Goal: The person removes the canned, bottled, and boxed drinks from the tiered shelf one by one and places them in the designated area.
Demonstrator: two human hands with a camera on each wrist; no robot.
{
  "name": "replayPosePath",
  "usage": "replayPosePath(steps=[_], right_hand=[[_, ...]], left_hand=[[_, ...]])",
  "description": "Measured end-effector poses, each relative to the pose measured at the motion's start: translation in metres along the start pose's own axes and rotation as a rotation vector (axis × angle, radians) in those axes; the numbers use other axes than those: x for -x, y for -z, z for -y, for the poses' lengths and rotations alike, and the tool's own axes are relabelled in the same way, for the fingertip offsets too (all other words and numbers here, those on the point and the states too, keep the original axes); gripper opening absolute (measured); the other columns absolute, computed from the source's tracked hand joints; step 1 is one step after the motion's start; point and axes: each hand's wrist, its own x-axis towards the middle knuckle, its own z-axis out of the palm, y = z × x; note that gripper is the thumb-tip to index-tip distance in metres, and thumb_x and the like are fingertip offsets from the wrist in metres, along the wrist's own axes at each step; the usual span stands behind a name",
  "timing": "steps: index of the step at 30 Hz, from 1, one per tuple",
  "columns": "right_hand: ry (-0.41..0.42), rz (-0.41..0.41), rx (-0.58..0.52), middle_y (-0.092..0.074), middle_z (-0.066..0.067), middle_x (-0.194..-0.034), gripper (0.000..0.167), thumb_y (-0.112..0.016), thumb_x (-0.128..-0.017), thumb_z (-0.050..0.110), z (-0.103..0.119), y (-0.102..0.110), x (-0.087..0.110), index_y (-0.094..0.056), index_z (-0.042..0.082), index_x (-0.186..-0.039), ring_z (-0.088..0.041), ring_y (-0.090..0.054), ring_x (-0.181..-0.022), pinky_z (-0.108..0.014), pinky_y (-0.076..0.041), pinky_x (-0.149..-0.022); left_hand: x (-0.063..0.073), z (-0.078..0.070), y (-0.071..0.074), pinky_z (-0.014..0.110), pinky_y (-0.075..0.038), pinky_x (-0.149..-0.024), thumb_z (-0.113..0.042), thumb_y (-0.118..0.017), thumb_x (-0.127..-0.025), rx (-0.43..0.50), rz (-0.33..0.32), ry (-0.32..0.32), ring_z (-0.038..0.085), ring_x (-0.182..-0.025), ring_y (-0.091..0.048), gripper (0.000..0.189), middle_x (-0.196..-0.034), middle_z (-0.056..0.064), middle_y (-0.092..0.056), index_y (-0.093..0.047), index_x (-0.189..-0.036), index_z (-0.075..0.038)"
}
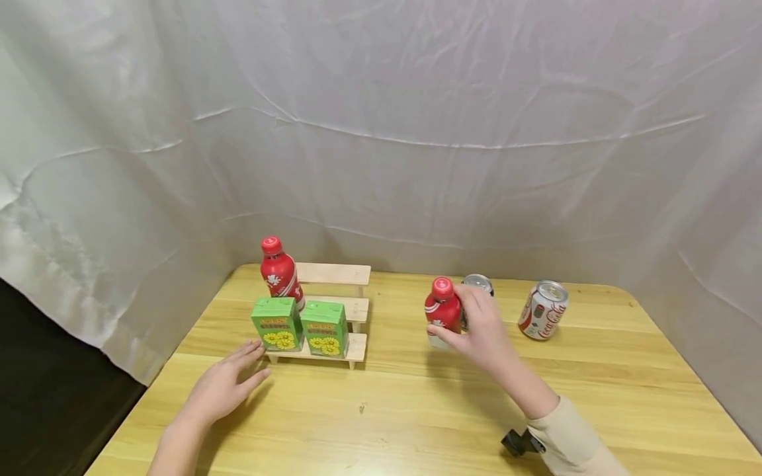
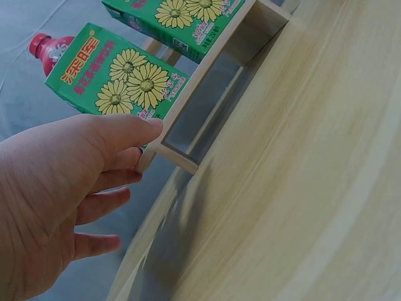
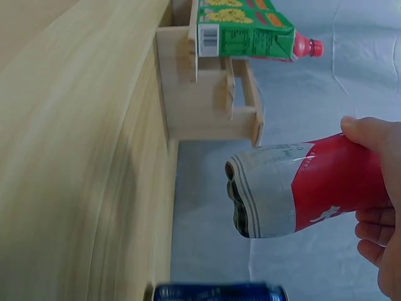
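Note:
My right hand (image 1: 482, 330) grips a red-and-white plastic bottle (image 1: 442, 311) around its upper part. In the right wrist view the bottle's base (image 3: 241, 200) hangs clear of the table. A small stepped wooden rack (image 1: 356, 347) stands to the left. On its lowest step sit two green drink cartons with yellow flowers, a left carton (image 1: 276, 324) and a right carton (image 1: 325, 330). Behind them a second red bottle (image 1: 280, 272) stands upright. My left hand (image 1: 223, 387) is at the rack's front left corner, fingers spread and thumb overlapping the corner in the left wrist view.
A white-and-silver Coca-Cola can (image 1: 543, 311) stands to the right on the wooden table (image 1: 387, 423). A dark can with a silver top (image 1: 478, 284) is partly hidden behind my right hand. Grey cloth (image 1: 417, 198) hangs around the table's back and sides.

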Motion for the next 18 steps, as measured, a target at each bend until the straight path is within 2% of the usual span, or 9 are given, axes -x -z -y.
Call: replayPosePath(steps=[7, 15, 18], right_hand=[[-0.025, -0.012, 0.069, -0.063, -0.017, -0.108, 0.074, -0.091, -0.059, 0.031, -0.015, 0.023, 0.015, -0.058, -0.002, -0.117, -0.033, -0.058, -0.1, -0.049, -0.053, -0.085], [-0.049, -0.039, 0.066, -0.062, -0.018, -0.106, 0.072, -0.088, -0.061, 0.034, -0.033, 0.039, 0.029, -0.059, -0.003, -0.114, -0.034, -0.055, -0.098, -0.045, -0.045, -0.086], [-0.074, -0.042, 0.065, -0.062, -0.018, -0.106, 0.072, -0.089, -0.058, 0.03, -0.039, 0.047, 0.038, -0.059, -0.004, -0.114, -0.032, -0.052, -0.095, -0.04, -0.042, -0.082]], left_hand=[[0.0, 0.001, -0.003, 0.06, -0.04, -0.108, -0.038, -0.064, -0.093, 0.008, 0.002, -0.009, 0.04, -0.134, -0.048, 0.054, -0.144, 0.017, -0.053, -0.059, -0.133, -0.002], [0.0, 0.0, 0.001, 0.062, -0.038, -0.108, -0.038, -0.063, -0.094, 0.01, -0.007, 0.002, 0.041, -0.134, -0.046, 0.055, -0.144, 0.017, -0.052, -0.057, -0.135, -0.003], [0.0, 0.0, 0.0, 0.062, -0.039, -0.108, -0.039, -0.063, -0.094, 0.005, -0.005, 0.002, 0.04, -0.135, -0.047, 0.054, -0.144, 0.016, -0.052, -0.057, -0.135, -0.004]])
